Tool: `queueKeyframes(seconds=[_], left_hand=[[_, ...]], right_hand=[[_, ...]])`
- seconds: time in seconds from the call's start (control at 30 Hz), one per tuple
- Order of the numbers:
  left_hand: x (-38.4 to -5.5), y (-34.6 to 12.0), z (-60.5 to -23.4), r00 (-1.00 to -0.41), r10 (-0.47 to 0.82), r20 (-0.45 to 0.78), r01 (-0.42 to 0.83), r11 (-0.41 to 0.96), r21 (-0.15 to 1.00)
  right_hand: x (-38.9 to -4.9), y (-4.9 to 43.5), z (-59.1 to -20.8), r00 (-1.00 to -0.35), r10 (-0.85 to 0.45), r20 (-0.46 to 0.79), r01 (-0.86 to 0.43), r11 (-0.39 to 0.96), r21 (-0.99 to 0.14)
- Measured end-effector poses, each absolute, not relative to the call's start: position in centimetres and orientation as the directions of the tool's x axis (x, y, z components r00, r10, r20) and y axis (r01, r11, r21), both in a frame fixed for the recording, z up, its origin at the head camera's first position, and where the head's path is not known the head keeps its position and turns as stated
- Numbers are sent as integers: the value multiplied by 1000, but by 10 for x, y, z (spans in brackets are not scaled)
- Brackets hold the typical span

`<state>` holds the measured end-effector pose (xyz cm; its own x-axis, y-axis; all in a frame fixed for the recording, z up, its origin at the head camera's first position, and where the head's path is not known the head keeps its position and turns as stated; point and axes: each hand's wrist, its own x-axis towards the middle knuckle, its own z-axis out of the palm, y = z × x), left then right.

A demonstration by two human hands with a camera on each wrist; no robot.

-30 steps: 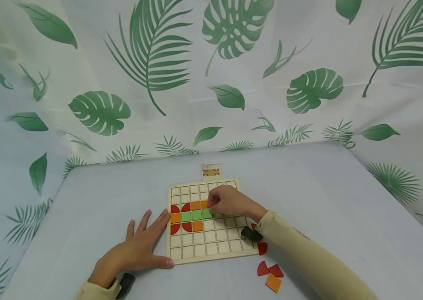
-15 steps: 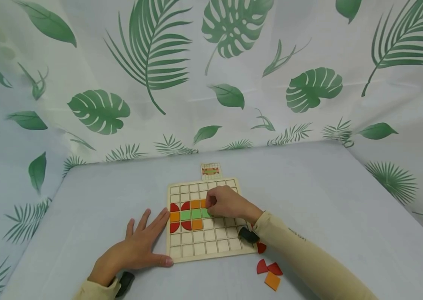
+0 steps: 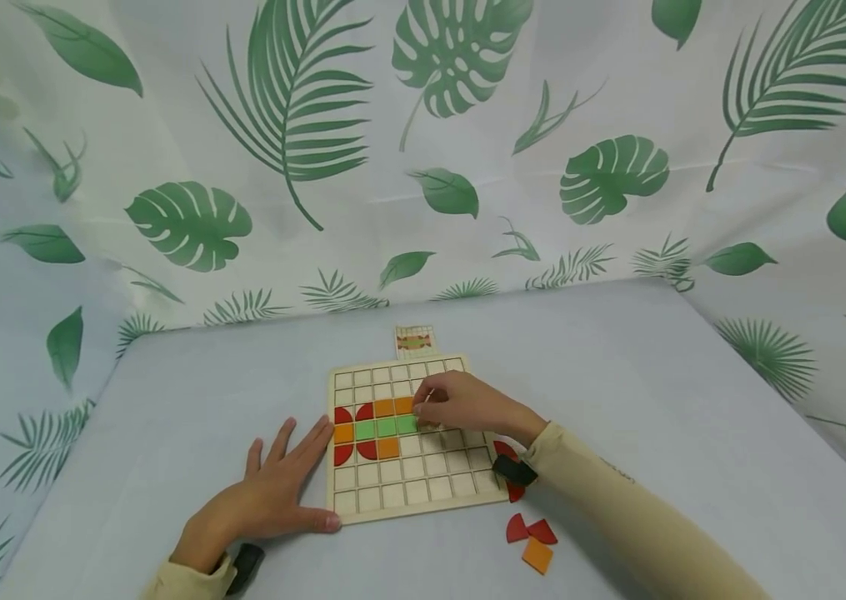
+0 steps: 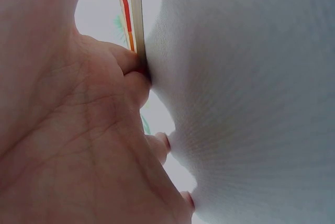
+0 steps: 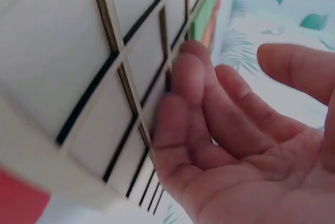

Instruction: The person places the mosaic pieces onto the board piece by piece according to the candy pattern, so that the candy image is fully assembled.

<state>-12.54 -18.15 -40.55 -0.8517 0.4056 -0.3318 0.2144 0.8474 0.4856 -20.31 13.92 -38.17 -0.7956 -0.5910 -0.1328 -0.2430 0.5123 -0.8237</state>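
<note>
A pale wooden grid board [image 3: 415, 492] lies on the table. Red quarter-circle tiles [image 3: 343, 454], orange square tiles [image 3: 383, 407] and a row of green square tiles [image 3: 386, 427] fill part of it. My left hand [image 3: 272, 496] rests spread on the table, its index fingertip and thumb touching the board's left edge. My right hand [image 3: 471, 408] is over the board at the right end of the green row, fingers bent. In the right wrist view its thumb stands apart from the fingers, several of which touch the grid beside a green tile [image 5: 207, 12]. No held piece is visible.
A small pattern card [image 3: 413, 342] lies behind the board. Loose red tiles [image 3: 516, 527] and an orange square [image 3: 538, 555] lie at the front right. More red tiles [image 3: 505, 451] are partly hidden by my right wrist. Leaf-patterned cloth [image 3: 453, 192] stands behind the table.
The whole head view has shifted slightly. My right hand stays at the same part of the board, its thumb and index finger moving a little. The left hand keeps its place.
</note>
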Motion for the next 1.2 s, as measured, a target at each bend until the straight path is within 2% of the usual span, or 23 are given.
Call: queueKeyframes(seconds=[0.17,0.4,0.67,0.9,1.2], left_hand=[[-126,-182,-406,-845,414,-339,214,842,495],[-126,-182,-404,-841,415,-347,211,842,496],[-125,-184,-404,-841,426,-335,225,837,499],[-125,-183,-406,-842,420,-338,217,838,500],[-126,-186,-411,-842,440,-312,240,824,513]], right_hand=[[-191,155,-376,-788,-589,-181,-170,490,-855],[-166,188,-366,-740,-659,-134,-251,455,-854],[-134,230,-357,-752,-652,-100,-307,480,-822],[-108,261,-365,-742,-665,-85,-309,452,-837],[-90,276,-380,-677,-731,-86,-352,425,-834]])
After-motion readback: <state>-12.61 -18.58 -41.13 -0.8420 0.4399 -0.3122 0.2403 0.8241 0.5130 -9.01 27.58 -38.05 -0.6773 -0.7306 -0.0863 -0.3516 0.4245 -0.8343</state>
